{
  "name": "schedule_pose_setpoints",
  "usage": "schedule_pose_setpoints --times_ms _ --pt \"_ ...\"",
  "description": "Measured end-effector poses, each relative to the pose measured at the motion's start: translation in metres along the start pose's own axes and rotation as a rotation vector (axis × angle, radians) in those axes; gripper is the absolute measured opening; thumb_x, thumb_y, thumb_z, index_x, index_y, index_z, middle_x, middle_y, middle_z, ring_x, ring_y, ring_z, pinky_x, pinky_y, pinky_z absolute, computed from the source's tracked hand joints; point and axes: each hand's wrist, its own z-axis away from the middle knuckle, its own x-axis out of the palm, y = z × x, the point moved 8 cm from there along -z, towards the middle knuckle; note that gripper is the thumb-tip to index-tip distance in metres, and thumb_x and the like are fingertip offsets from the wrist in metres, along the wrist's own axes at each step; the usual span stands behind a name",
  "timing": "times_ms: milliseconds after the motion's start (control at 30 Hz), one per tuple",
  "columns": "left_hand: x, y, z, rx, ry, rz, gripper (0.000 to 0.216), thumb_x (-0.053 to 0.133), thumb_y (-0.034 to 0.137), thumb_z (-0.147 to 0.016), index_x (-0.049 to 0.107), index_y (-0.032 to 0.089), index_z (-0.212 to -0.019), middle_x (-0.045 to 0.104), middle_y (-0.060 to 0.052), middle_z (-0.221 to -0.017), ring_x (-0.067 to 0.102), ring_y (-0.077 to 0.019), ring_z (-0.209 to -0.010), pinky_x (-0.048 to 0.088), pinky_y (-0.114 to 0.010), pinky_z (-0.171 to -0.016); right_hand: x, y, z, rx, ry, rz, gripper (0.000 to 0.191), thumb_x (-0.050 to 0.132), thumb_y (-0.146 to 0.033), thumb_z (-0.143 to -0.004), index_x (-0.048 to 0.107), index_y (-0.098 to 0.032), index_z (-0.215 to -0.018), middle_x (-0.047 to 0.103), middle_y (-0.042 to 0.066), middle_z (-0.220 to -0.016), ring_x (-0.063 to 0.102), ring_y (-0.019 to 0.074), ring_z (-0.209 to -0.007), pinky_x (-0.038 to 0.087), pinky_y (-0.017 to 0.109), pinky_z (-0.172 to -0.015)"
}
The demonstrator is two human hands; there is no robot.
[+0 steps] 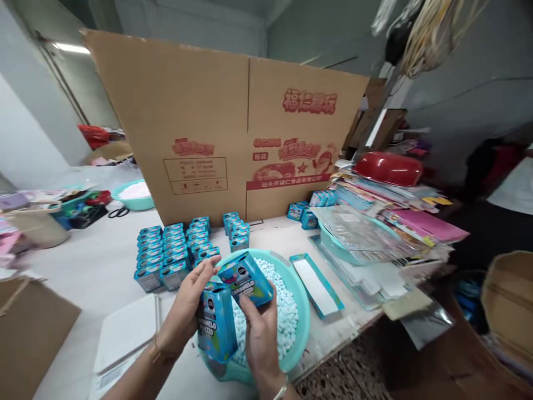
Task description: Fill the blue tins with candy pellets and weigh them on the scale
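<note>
My left hand (191, 297) is closed around an upright blue candy box (217, 325) with "CARAMELO" lettering. A second blue candy box (246, 279), tilted, is gripped by my right hand (259, 328), its thumb on the printed face. The left fingertips reach close to the tilted box's left end; whether they touch it I cannot tell. Both boxes are over a turquoise basin (303, 311) filled with small pale-blue candies (287, 322). Behind the basin, rows of similar blue boxes (175, 250) stand on the white table (104, 255).
A tall cardboard carton (200, 111) stands across the back. To the left lies a white scale (127, 333). On the right are an open shallow tray (317, 286), a bag-covered turquoise bowl (339, 239) and stacked packaging under a red basin (388, 168). Scissors (119, 212) lie far left.
</note>
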Motion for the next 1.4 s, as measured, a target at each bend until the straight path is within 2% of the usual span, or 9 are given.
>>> schedule_pose_setpoints --times_ms 233,433,567,733,900,1000,1100,1267,1400 --pt "-0.011 -0.045 0.001 -0.156 0.192 0.283 0.057 0.069 0.063 -0.079 0.069 0.020 -0.116 0.077 -0.007 -0.100 0.074 -0.0240 -0.086 0.060 -0.032 -0.072 0.008 -0.001 0.022 -0.261 -0.213 0.358 0.071 0.048 -0.062 -0.094 0.022 -0.027 -0.149 0.036 0.013 -0.151 0.036 0.0324 -0.140 0.028 0.054 -0.117" --pt "-0.021 -0.038 0.007 -0.227 0.247 0.530 0.052 0.071 0.068 -0.073 0.072 0.025 -0.101 0.076 -0.001 -0.082 0.074 -0.0239 -0.078 0.063 -0.037 -0.076 0.040 -0.013 0.033 -0.561 -0.391 0.541 0.091 0.081 -0.060 -0.070 0.030 -0.034 -0.140 0.037 0.012 -0.145 0.038 0.0374 -0.136 0.031 0.058 -0.114" --pt "-0.013 -0.035 0.021 -0.154 0.169 0.606 0.067 0.077 0.073 -0.061 0.073 0.026 -0.108 0.077 -0.006 -0.101 0.072 -0.0320 -0.097 0.062 -0.042 -0.084 0.048 -0.004 0.028 -0.397 -0.354 0.369 0.076 0.064 -0.059 -0.084 0.022 -0.030 -0.140 0.043 0.013 -0.139 0.052 0.0326 -0.123 0.044 0.054 -0.105" --pt "-0.022 -0.039 0.031 -0.129 0.197 0.558 0.051 0.091 0.034 -0.053 0.074 0.024 -0.100 0.078 -0.002 -0.098 0.072 -0.0291 -0.094 0.062 -0.038 -0.084 0.051 -0.010 0.019 -0.217 -0.438 0.375 0.065 0.045 -0.056 -0.096 0.020 -0.024 -0.146 0.050 0.013 -0.139 0.056 0.0277 -0.120 0.046 0.046 -0.103" --pt "-0.071 -0.027 0.019 0.005 0.432 0.575 0.034 0.083 0.023 -0.061 0.073 0.025 -0.092 0.076 0.006 -0.092 0.070 -0.0140 -0.082 0.060 -0.020 -0.073 0.030 -0.010 0.002 -0.436 -0.730 1.160 0.056 0.056 -0.037 -0.094 0.040 -0.022 -0.145 0.044 0.014 -0.150 0.036 0.0302 -0.141 0.029 0.053 -0.115" --pt "-0.075 -0.045 0.007 -0.041 0.449 0.573 0.033 0.083 0.020 -0.060 0.071 0.025 -0.090 0.074 0.009 -0.084 0.069 -0.0125 -0.079 0.059 -0.020 -0.074 0.011 0.031 0.011 -0.529 -1.205 1.606 0.042 0.052 -0.027 -0.094 0.052 -0.021 -0.136 0.045 0.012 -0.151 0.030 0.0306 -0.144 0.023 0.060 -0.116" --pt "-0.060 -0.075 -0.003 -0.073 0.368 0.504 0.038 0.087 0.025 -0.057 0.069 0.022 -0.090 0.072 0.007 -0.078 0.067 -0.0132 -0.071 0.058 -0.023 -0.071 -0.004 0.060 0.023 -0.597 -1.558 1.717 0.042 0.042 -0.029 -0.100 0.049 -0.020 -0.140 0.044 0.009 -0.154 0.030 0.0272 -0.143 0.025 0.059 -0.115" --pt "-0.046 -0.101 -0.007 0.043 0.258 0.203 0.058 0.090 0.032 -0.058 0.064 0.020 -0.109 0.073 0.000 -0.093 0.069 -0.0181 -0.081 0.057 -0.028 -0.076 -0.013 0.072 -0.005 -0.576 -1.513 1.831 0.034 0.043 -0.025 -0.098 0.058 -0.024 -0.129 0.052 0.009 -0.146 0.029 0.0298 -0.144 0.018 0.068 -0.115" --pt "-0.051 -0.102 -0.005 0.052 0.220 0.173 0.062 0.089 0.037 -0.061 0.060 0.023 -0.114 0.072 0.000 -0.098 0.070 -0.0198 -0.085 0.056 -0.032 -0.082 -0.024 0.057 -0.051 -0.463 -1.264 1.878 0.035 0.048 -0.014 -0.094 0.060 -0.018 -0.127 0.048 0.016 -0.146 0.024 0.0350 -0.146 0.017 0.071 -0.113"
